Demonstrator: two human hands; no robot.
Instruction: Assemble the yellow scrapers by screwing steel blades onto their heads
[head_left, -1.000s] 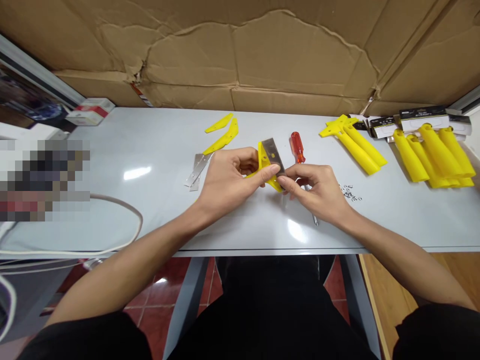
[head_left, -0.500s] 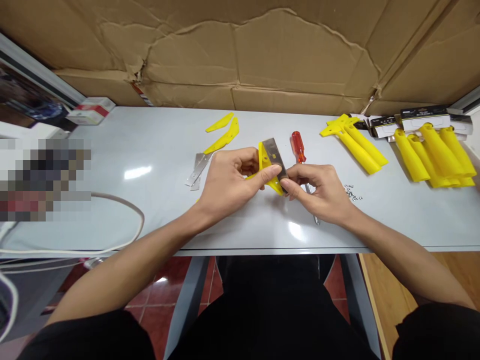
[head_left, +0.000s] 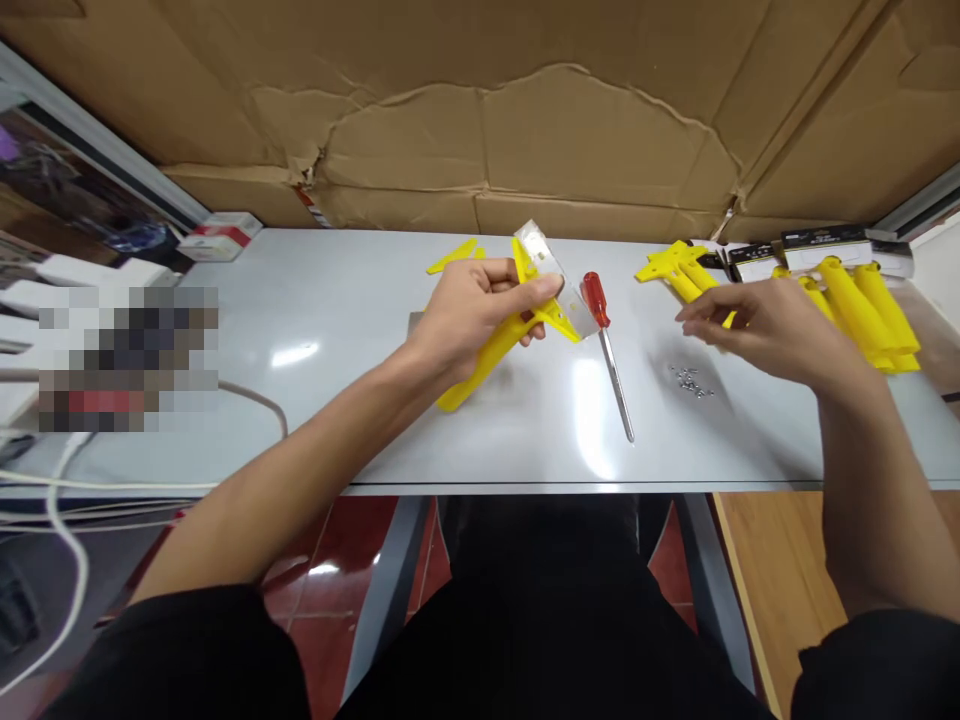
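My left hand [head_left: 472, 310] is closed around the yellow handle [head_left: 491, 365] of a scraper, its thumb pressing a flat metal blade [head_left: 562, 275] against the yellow head. To the right, my right hand [head_left: 772, 325] hovers over the table with nothing visible in it, thumb and fingers curved and slightly apart. Just below its fingertips lies a small pile of screws [head_left: 691, 381]. Between the hands a screwdriver [head_left: 594, 298] with a red handle rests on the table.
Yellow handles [head_left: 671, 262] lie behind my right hand, with several more [head_left: 859, 310] at the far right beside black-and-white packages [head_left: 825, 243]. Yellow strips [head_left: 452, 256] and a partly hidden metal plate [head_left: 415, 321] lie behind my left hand. White cables [head_left: 75, 560] hang at the left.
My right hand has let go of the blade and moved right, above the screws. My left hand keeps the scraper, now turned so its handle and bright blade show.
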